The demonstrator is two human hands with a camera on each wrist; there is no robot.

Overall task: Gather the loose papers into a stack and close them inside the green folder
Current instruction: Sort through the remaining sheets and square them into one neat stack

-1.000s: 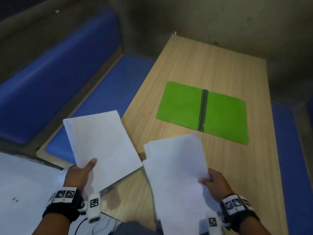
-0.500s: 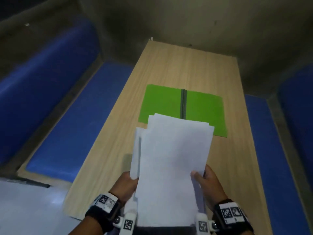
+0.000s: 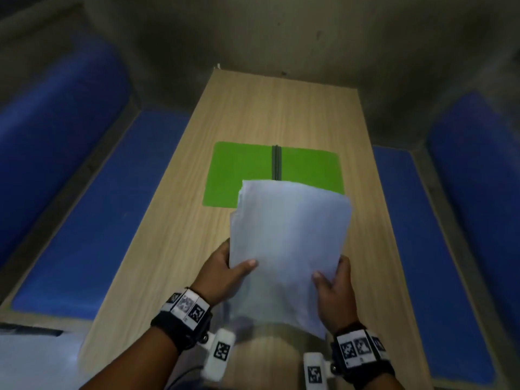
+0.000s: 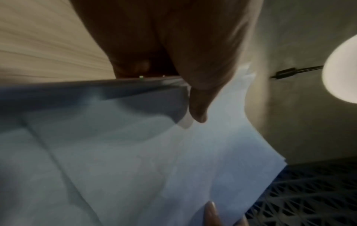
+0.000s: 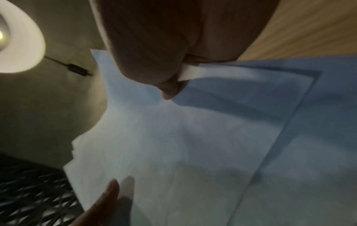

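A stack of white papers (image 3: 289, 243) is held up over the wooden table (image 3: 281, 114), tilted away from me. My left hand (image 3: 225, 266) grips its left edge, thumb on top. My right hand (image 3: 333, 288) grips its right edge in the same way. The green folder (image 3: 242, 173) lies open and flat beyond the stack, its dark spine in the middle; the papers' far end hides part of its near edge. The left wrist view shows the papers (image 4: 154, 160) under my thumb; the right wrist view shows the same papers (image 5: 193, 145), sheets slightly offset.
Blue bench seats (image 3: 92, 209) run along both sides of the table, another on the right (image 3: 422, 249). A grey wall closes the far end. A white surface (image 3: 31, 361) shows at the lower left. A round lamp (image 5: 17, 38) shows overhead.
One second ago each hand held its own sheets, the left out over the bench. They came together over the table into one stack, which both hands now hold at its sides, squarer than before.
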